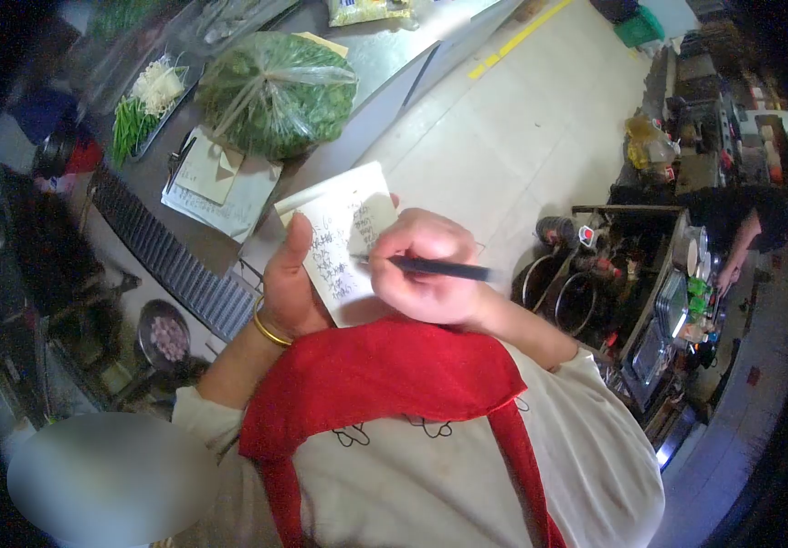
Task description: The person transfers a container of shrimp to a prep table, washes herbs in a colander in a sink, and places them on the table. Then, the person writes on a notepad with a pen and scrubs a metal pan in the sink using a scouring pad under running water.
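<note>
several lines [328,254] written, remainder unclear. left hand [295,285] grips my notepad [357,196]; right hand [426,239] pinches a pen [444,268] toward nine o'clock.

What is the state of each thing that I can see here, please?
Notepad: written on, held by the left hand
Pen: gripped in the right hand, over the notepad
Bag: filled with greens
Papers: stacked, with writing
Pan: with chopped pieces inside
Bracelet: worn
Apron: worn
</note>
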`<state>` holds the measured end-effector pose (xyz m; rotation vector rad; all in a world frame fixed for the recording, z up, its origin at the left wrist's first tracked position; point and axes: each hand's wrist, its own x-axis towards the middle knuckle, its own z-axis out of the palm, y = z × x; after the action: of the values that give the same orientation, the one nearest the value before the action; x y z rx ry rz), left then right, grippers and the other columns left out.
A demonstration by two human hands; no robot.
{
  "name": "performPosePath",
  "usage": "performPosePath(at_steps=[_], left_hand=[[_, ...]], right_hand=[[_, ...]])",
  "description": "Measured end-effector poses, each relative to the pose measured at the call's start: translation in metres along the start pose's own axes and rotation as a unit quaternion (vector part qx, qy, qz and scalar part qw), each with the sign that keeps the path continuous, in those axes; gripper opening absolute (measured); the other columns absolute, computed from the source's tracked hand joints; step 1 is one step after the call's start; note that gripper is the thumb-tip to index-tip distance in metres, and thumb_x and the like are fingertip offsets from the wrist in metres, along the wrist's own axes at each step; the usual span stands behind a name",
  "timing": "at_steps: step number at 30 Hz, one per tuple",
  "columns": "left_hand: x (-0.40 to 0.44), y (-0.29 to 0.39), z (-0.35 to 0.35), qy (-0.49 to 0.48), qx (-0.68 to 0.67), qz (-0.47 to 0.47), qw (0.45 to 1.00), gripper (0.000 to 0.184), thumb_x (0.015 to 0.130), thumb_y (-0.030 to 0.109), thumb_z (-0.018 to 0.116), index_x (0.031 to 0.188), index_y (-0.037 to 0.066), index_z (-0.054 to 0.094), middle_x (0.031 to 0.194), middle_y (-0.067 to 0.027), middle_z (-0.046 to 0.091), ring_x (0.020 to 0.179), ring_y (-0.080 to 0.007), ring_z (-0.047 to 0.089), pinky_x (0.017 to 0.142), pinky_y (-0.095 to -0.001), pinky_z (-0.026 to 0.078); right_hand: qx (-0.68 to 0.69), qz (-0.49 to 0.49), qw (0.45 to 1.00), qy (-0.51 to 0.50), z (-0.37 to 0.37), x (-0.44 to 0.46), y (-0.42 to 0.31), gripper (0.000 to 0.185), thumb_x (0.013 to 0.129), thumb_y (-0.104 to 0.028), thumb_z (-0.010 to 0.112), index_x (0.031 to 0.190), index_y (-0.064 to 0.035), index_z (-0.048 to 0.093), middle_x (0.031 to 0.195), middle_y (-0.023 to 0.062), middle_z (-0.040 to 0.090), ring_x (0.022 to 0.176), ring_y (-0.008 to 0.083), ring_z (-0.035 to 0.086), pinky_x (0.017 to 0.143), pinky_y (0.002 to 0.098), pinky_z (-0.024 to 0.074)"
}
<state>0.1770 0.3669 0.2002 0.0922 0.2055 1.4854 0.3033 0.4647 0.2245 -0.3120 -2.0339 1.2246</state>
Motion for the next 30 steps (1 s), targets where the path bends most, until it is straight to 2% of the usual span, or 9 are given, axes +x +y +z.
performPosePath(at_steps=[1,5,8,9,10,12,14,24,30], left_hand=[[0.001,0.000,-0.002,-0.004,-0.002,-0.010,1.000,0.076,0.086,0.052,0.046,0.138,0.002,0.023,0.138,-0.0150,0.036,0.124,-0.0275,0.039,0.105,-0.0408,0.030],[-0.002,-0.001,-0.007,0.005,0.065,-0.009,0.998,0.074,0.087,0.051,0.046,0.138,0.002,0.023,0.136,-0.0148,0.038,0.123,-0.0276,0.041,0.103,-0.0409,0.032],[-0.015,0.001,-0.043,-0.083,-0.090,-0.078,0.989,0.067,0.089,0.047,0.045,0.136,0.003,0.024,0.128,-0.0159,0.045,0.113,-0.0279,0.049,0.095,-0.0407,0.041],[-0.034,0.000,-0.067,0.081,0.101,-0.044,0.991,0.067,0.088,0.046,0.044,0.135,0.003,0.024,0.122,-0.0158,0.048,0.105,-0.0275,0.054,0.088,-0.0394,0.046],[-0.025,0.007,-0.072,0.130,0.145,-0.046,0.980,0.067,0.088,0.046,0.044,0.135,0.003,0.024,0.122,-0.0160,0.048,0.105,-0.0277,0.053,0.088,-0.0395,0.046],[0.013,0.014,-0.064,0.129,0.146,-0.037,0.980,0.067,0.088,0.047,0.044,0.135,0.003,0.024,0.122,-0.0162,0.048,0.106,-0.0282,0.053,0.089,-0.0398,0.045],[0.054,0.012,-0.050,0.113,0.162,-0.049,0.979,0.068,0.088,0.047,0.044,0.135,0.003,0.024,0.123,-0.0165,0.047,0.107,-0.0286,0.052,0.090,-0.0402,0.045],[0.105,-0.017,-0.017,0.077,0.206,-0.110,0.969,0.070,0.087,0.049,0.044,0.135,0.002,0.025,0.126,-0.0177,0.045,0.110,-0.0309,0.050,0.093,-0.0418,0.041],[0.112,-0.025,-0.014,0.076,0.214,-0.121,0.966,0.071,0.087,0.050,0.044,0.136,0.002,0.025,0.127,-0.0185,0.044,0.111,-0.0323,0.049,0.095,-0.0427,0.040]], right_hand=[[-0.006,-0.005,1.000,-0.014,-0.001,0.000,0.003,0.009,0.069,0.003,0.062,0.072,-0.0038,0.057,0.065,0.0046,0.056,0.053,0.0115,0.051,0.047,0.0243,0.0386],[0.028,0.010,1.000,0.010,0.005,-0.007,0.010,0.007,0.071,0.001,0.062,0.072,-0.0042,0.057,0.065,0.0043,0.056,0.054,0.0124,0.052,0.048,0.0243,0.0407],[0.029,-0.017,0.999,0.003,0.005,-0.012,0.013,0.003,0.075,-0.004,0.061,0.076,-0.0050,0.058,0.070,0.0053,0.056,0.059,0.0138,0.053,0.053,0.0249,0.0439],[0.124,0.120,0.985,-0.026,0.008,-0.025,0.009,0.005,0.077,-0.007,0.062,0.080,-0.0054,0.058,0.074,0.0057,0.056,0.064,0.0148,0.054,0.057,0.0268,0.0451],[0.153,0.081,0.985,-0.020,0.005,-0.020,0.004,0.007,0.077,-0.008,0.063,0.080,-0.0059,0.057,0.074,0.0050,0.056,0.067,0.0151,0.054,0.058,0.0279,0.0449],[0.069,-0.015,0.996,0.048,0.013,-0.018,0.010,0.010,0.079,-0.008,0.058,0.073,-0.0050,0.051,0.067,0.0076,0.051,0.062,0.0204,0.052,0.054,0.0321,0.0406],[0.033,-0.002,0.996,0.087,0.013,-0.015,0.006,0.014,0.079,-0.009,0.056,0.069,-0.0042,0.048,0.062,0.0086,0.047,0.058,0.0237,0.048,0.052,0.0338,0.0380],[0.156,0.119,0.962,0.189,-0.015,-0.027,0.003,0.010,0.080,-0.006,0.055,0.073,-0.0046,0.049,0.063,-0.0057,0.044,0.059,0.0023,0.039,0.050,0.0214,0.0330],[0.220,0.124,0.944,0.213,-0.028,-0.024,0.008,0.010,0.083,-0.007,0.053,0.075,-0.0053,0.048,0.068,-0.0048,0.047,0.063,0.0028,0.043,0.054,0.0202,0.0366]])
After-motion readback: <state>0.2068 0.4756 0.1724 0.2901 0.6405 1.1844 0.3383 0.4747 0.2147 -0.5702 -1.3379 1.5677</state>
